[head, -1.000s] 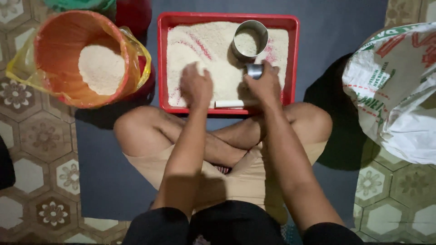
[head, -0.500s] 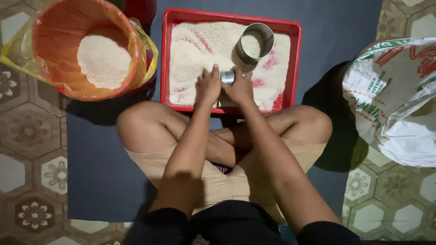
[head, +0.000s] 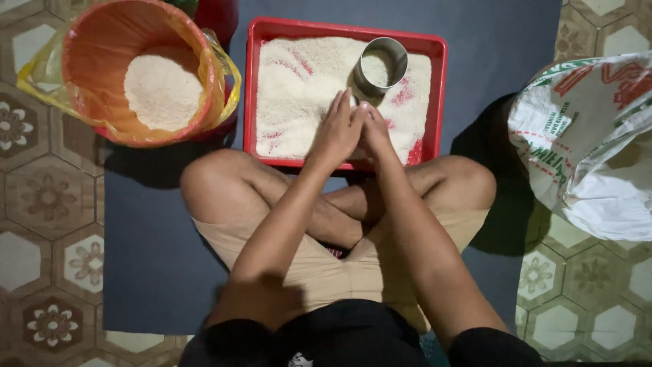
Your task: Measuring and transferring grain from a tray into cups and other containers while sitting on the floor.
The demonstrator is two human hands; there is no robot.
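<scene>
**Two hands pressed together over a red tray of rice**

Both hands are seen side by side above the near half of the red tray (head: 435,102), which is laid on a dark blue mat (head: 149,224) on the floor. The left hand (head: 337,132) is held with its fingers together and stretched forward, its edge touching the right hand (head: 375,129). The hands are closed against each other, and whether something small is clamped between them cannot be told. The tray is spread with white rice (head: 305,88), scraped thin in patches so that red shows through. A round metal cup (head: 382,64), partly filled with rice, is set in the far right part of the tray, just beyond the fingertips. To the left of the tray an orange bucket (head: 102,41), lined with a yellow plastic bag (head: 227,75), is seen holding a heap of rice. A large white printed sack (head: 591,143) is lying well apart on the right, on the patterned tiled floor (head: 47,204). Crossed bare legs are seen below the tray.
</scene>
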